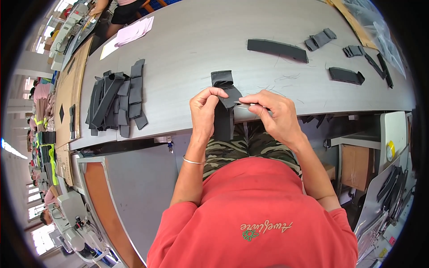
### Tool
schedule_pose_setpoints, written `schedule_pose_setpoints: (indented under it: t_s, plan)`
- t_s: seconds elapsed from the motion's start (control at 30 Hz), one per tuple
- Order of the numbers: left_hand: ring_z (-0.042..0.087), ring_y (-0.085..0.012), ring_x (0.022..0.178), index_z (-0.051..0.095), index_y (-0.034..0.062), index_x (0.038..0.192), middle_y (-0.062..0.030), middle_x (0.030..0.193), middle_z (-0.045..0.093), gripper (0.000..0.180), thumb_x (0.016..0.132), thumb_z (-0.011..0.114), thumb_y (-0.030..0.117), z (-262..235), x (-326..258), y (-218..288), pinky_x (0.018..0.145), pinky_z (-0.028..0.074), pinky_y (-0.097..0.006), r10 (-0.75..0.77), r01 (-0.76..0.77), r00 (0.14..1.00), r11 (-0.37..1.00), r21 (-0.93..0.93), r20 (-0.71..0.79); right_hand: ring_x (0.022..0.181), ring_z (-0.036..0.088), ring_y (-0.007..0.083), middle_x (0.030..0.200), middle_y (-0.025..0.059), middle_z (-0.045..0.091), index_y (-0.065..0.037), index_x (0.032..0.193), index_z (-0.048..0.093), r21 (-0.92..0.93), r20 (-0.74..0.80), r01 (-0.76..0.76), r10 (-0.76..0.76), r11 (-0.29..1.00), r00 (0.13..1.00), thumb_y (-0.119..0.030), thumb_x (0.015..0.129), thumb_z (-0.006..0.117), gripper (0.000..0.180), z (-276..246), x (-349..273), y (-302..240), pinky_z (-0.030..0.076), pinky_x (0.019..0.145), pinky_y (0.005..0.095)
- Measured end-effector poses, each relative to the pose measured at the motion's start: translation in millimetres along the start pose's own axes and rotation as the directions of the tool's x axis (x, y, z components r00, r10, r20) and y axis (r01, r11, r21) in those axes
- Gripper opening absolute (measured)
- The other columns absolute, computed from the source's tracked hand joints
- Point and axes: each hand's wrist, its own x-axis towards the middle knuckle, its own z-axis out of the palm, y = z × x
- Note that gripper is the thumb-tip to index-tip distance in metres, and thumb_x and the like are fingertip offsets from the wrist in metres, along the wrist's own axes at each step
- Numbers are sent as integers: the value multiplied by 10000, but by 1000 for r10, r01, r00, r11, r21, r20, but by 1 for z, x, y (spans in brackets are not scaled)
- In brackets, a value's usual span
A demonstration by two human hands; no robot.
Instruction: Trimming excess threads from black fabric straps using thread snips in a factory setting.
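Two hands, the left hand [203,109] and right hand [272,114], one black strap [225,96] between them, one heap of straps [116,100] at left, five scattered dark pieces [277,49] upper right.

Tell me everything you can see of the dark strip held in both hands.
The strip is dark grey, matte fabric, long and narrow. Its folded upper end lies on the grey table edge; the rest hangs down over the lap. The left hand pinches its left side, and the right hand holds its right edge along with a small metal tool.
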Motion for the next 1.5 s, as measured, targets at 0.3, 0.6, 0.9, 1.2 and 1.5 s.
schedule_pose_setpoints:
  t_s: [0.3,0.6,0.9,1.2,1.5]
  plan:
    - [376,3,607,667,-9,776,38,741,600,212,804,458,-28,4,-3,5,532,277,-172,12,-12,1000,997,76,7,614,562,190,760,55,645,-99,965,702,-118,89,126,-116,985,989,13,792,631,218,4,-2,-1,438,552,286]
    - [551,-94,919,508,-5,1273,-56,1049,605,446,839,608,-18,14,-8,14,814,447,-228,-42,51,990,997,-60,137,631,594,203,827,64,681,-84,964,690,140,68,-170,162,975,984,-95,851,594,149,-1,-1,4,458,587,305]
    - [544,-119,1021,392,48,1407,-94,1183,562,634,809,575,-60,16,-10,19,885,445,-249,-85,92,962,996,-16,258,703,632,220,875,76,686,-71,963,684,-58,30,-127,129,990,991,-111,872,569,152,2,10,3,479,634,313]
    - [533,-124,1047,379,33,1412,-96,1208,550,633,833,634,7,18,-10,18,896,440,-263,-68,93,952,993,-67,299,679,624,217,862,75,680,-73,961,691,-148,26,-8,12,989,1000,-56,835,605,153,1,12,6,472,600,302]
    - [538,-136,1063,353,36,1427,-101,1202,564,690,834,702,82,18,-12,20,905,451,-281,-105,134,945,988,-74,309,678,611,221,817,69,667,-75,949,695,-172,-23,43,-48,984,999,-35,816,618,159,-6,10,8,469,598,302]
